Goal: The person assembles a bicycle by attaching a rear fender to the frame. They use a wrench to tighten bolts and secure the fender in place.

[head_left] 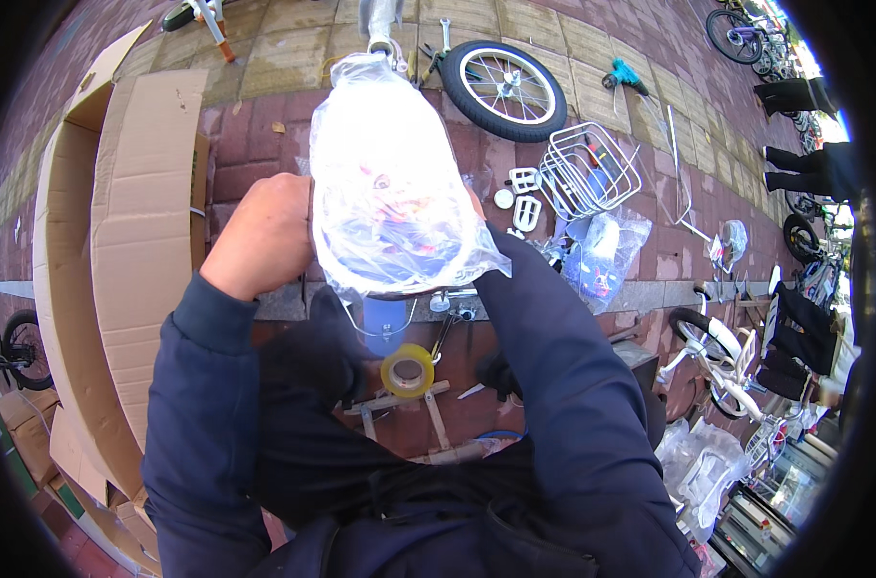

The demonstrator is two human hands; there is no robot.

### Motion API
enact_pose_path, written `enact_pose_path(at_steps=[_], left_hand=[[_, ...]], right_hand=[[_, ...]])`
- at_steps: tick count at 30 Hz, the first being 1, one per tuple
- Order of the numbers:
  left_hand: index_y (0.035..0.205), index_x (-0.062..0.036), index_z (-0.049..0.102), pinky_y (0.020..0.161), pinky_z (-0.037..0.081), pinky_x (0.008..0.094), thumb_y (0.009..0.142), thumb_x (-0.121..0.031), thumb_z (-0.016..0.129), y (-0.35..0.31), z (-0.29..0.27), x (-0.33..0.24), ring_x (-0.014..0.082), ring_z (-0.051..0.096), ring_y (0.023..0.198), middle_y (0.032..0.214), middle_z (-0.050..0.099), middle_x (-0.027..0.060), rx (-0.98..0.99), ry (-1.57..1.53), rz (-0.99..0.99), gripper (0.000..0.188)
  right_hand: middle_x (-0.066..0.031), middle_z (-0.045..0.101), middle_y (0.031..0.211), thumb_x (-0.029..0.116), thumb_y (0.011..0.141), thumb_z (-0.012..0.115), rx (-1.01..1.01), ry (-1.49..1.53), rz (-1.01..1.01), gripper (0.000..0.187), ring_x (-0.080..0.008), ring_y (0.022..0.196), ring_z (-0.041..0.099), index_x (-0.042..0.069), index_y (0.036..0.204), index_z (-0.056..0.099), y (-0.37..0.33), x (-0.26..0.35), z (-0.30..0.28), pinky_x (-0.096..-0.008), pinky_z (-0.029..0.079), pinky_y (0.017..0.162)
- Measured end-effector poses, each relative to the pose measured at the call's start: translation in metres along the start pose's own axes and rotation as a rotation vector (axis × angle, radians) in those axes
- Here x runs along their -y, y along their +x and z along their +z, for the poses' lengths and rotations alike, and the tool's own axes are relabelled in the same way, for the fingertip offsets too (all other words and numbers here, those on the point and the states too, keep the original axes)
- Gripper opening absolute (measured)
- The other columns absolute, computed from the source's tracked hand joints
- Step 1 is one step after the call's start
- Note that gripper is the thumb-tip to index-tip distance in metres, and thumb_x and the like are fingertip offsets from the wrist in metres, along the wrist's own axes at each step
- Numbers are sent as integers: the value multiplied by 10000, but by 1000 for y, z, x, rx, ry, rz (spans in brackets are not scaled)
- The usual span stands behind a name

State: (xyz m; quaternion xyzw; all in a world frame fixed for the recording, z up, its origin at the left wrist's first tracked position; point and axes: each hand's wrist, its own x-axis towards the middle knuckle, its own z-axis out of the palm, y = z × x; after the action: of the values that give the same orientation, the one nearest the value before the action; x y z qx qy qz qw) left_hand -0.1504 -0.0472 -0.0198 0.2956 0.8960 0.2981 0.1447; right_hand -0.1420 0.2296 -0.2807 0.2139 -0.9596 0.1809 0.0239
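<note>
A bicycle saddle, pale and wrapped in clear plastic, fills the middle, its narrow end pointing away from me. Sunlight washes out most of its top. At its left edge my left hand is closed, knuckles up, with the fingertips hidden under the rim. My right hand is on the other side; only a sliver of it shows past the plastic, and its fingers are hidden. Beyond the saddle's narrow end a silvery bicycle tube shows.
Open cardboard boxes stand on the left. A spoked wheel, a wire basket, white pedals and a teal power tool lie on the paving. Below the saddle is a tape roll. A white bicycle lies at right.
</note>
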Motion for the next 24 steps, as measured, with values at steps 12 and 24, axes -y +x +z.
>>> enact_pose_path(at_steps=[12,24], left_hand=[[856,-1,701,715,517,477,799,-154,644,2,5,2,440,627,809,837,664,240,-25,54,35,173],[831,-11,696,711,515,494,770,-121,635,5,7,6,440,628,798,825,661,240,-35,151,73,140]], right_hand=[[-75,581,703,216,975,544,118,731,250,222,-188,614,584,1,946,593,-100,35,-29,-362,496,595],[-151,655,669,52,891,509,549,668,460,180,-241,609,693,-24,792,638,-70,70,-100,-349,527,512]])
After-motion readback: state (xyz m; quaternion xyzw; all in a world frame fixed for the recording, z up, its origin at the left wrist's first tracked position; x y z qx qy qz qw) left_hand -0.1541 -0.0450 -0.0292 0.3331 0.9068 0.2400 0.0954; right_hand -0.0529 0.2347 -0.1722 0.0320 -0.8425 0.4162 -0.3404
